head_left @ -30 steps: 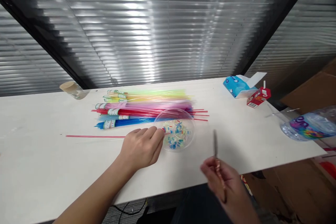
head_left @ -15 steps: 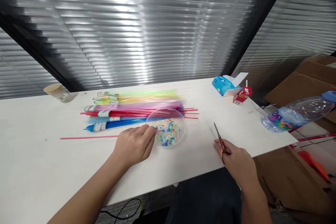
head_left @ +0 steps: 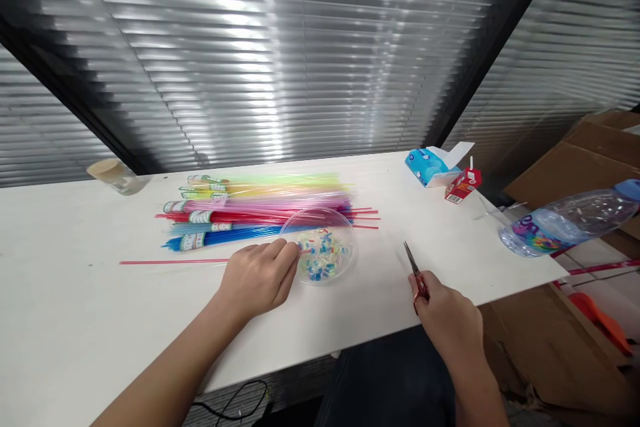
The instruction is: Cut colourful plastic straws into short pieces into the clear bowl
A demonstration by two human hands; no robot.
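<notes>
My left hand (head_left: 260,277) is closed round a long thin red straw (head_left: 175,261). The straw runs out to the left, and its short end pokes from my fingers over a clear round bowl (head_left: 351,250). Small cut pieces (head_left: 320,263) in blue, yellow, clear and red lie in the bowl. To the right, my right hand (head_left: 445,303) grips scissors (head_left: 415,267) by their reddish handles, the blades pointing up and away, nearly closed and apart from the straw. Behind the bowl lie bundles of coloured straws (head_left: 260,213), wrapped at their left ends with patterned bands.
At the back left stands a glass jar (head_left: 117,177) with a wooden lid. A blue tissue pack (head_left: 427,167) and a red drink carton (head_left: 463,185) sit back right. A plastic bottle (head_left: 565,223) lies at the table's right edge, near cardboard boxes (head_left: 545,333).
My right hand has turned the scissors and shifted them slightly left, with the blade tips a little lower. My left hand keeps its hold on the straw beside the bowl. The view has shifted slightly.
</notes>
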